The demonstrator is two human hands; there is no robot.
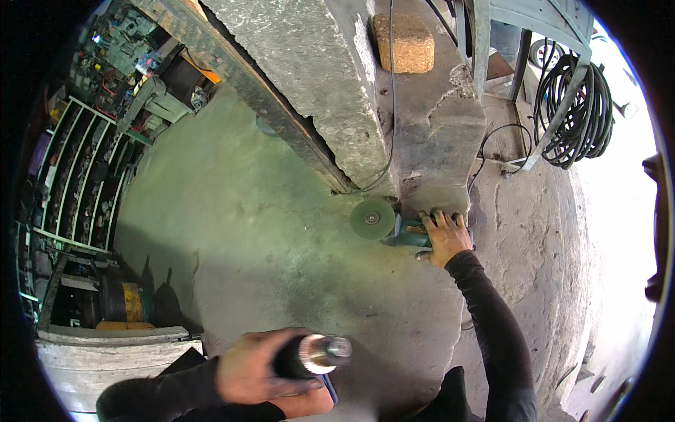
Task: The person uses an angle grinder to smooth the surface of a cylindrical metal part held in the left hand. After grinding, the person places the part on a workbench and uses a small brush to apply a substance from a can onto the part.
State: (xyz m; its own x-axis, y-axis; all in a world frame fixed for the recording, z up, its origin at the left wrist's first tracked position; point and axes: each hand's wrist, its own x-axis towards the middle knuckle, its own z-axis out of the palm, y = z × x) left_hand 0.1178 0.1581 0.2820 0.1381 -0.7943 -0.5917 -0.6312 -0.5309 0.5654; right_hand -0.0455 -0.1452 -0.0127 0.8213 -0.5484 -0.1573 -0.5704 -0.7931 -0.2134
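Note:
My left hand [256, 362] is low in the middle, gripping a black cylindrical object [292, 360] with a shiny, ridged metal end. It is slightly blurred, and its lower part is hidden by my fingers. My right hand [448, 238] rests over the body of a dark green angle grinder [411, 232], fingers curled onto it. The grinder lies on the concrete floor beside the foot of a raised concrete edge, its round greenish disc [367, 216] pointing left. A thin dark cable [392, 126] runs along the concrete above it.
A rough brick [404, 46] sits on the concrete. Coiled black hose [576, 119] hangs on a metal frame [534, 14] at upper right. A long beam [267, 112] crosses the upper middle. Racks [81, 176] of small parts, a cluttered bench and a drum [123, 302] line the left.

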